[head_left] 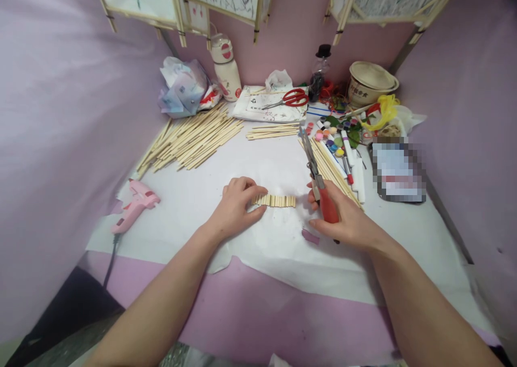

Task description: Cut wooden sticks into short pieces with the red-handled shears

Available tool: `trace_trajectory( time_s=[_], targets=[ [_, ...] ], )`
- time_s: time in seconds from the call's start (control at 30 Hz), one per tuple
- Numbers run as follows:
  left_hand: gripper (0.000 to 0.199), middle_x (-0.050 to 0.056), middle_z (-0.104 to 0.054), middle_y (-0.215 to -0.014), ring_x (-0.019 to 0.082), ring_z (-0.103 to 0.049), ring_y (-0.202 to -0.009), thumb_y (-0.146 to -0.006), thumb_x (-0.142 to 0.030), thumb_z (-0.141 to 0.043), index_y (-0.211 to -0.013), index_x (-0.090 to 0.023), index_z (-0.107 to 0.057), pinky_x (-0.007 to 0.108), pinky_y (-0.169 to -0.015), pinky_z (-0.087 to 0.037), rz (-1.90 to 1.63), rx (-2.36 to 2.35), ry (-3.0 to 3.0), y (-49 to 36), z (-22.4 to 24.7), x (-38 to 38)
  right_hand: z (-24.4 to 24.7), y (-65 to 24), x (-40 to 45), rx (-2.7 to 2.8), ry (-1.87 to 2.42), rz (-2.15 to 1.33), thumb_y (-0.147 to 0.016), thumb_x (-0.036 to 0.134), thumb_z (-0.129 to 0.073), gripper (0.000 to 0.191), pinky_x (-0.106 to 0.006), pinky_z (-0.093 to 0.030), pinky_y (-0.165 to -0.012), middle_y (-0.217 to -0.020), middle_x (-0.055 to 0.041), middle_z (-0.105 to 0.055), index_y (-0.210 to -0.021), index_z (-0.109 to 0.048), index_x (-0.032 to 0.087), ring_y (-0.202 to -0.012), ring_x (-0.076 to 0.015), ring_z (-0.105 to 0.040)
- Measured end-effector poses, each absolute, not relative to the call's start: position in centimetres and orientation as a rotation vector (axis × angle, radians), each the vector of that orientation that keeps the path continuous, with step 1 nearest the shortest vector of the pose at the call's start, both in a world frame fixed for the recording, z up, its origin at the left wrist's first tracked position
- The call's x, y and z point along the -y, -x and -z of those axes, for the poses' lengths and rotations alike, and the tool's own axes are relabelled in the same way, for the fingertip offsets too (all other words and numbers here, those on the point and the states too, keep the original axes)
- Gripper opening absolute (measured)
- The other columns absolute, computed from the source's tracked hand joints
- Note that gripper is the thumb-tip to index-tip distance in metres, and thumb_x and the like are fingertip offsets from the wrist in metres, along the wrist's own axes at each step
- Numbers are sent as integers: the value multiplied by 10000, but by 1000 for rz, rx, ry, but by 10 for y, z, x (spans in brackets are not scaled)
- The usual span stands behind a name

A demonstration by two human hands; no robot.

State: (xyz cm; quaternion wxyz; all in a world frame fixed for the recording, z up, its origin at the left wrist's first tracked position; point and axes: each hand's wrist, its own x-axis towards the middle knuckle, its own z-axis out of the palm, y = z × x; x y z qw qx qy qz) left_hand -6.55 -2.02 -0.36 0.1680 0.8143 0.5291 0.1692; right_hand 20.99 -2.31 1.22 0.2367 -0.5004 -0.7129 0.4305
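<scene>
Head: R hand (343,219) grips pliers (317,178).

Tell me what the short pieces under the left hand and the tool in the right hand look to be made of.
Row of short pieces: pale, matte, faint grain, so probably raw wood or bamboo, like the long sticks. Pliers: dull grey jaws that look like metal; the red grip looks like plastic or rubber, which one I cannot tell.

Head camera, looking forward-down, close over table (266,237).
</scene>
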Motion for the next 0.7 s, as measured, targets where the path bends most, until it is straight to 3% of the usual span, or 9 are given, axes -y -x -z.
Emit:
trace_trajectory(
  time_s=[0.7],
  targets=[
    [248, 77, -549, -1120, 265, -488, -1072, -886, -291, -576, -1120, -272, -655, 482, -960, -397, -514, -1489, -2300, 68, 5, 19, -15, -210, 24, 1948, 1365, -1216, -702, 310, -667, 545, -410, -483, -822, -1003, -48, -600, -1200, -456, 244, -898, -248, -594]
  ],
)
